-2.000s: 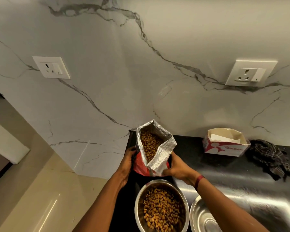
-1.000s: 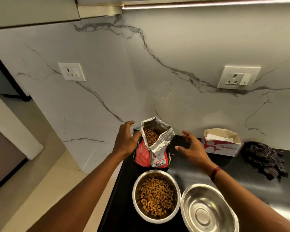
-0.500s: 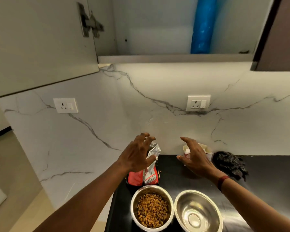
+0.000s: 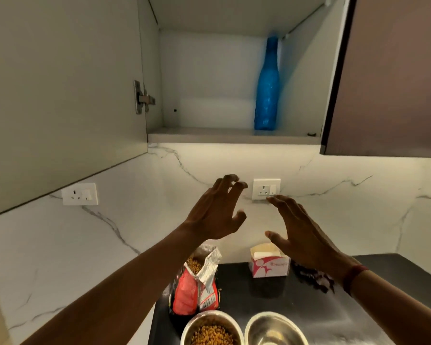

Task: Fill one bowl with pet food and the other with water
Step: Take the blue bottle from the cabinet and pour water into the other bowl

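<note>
1. Overhead, from the head view: open cupboard [image 4: 234, 138] with its door [image 4: 60, 95] swung left; blue bottle [image 4: 266, 85] upright on the shelf, toward the right side, nothing else beside it.
2. Mid-frame: left hand [image 4: 215, 212] raised before the marble wall [image 4: 135, 220], fingers spread and curled, gripping nothing.
3. Beside it: right hand [image 4: 301, 232], palm facing left, fingers loose and apart, likewise empty; red band [image 4: 353, 277] on the wrist. Both well below the bottle, not touching it.
4. Behind the hands: two sockets [image 4: 266, 188] on the wall.
5. Lower down, on the black counter [image 4: 334, 307]: food bag [image 4: 197, 287] upright, top torn open, kibble showing.
6. Just in front of the bag: left bowl [image 4: 212, 329] full of kibble.
7. Touching or nearly touching it: right bowl [image 4: 275, 329], steel, empty and dry.
8. Further back: small carton [image 4: 270, 263], and a dark cloth [image 4: 314, 277] partly hidden by the right wrist.
</note>
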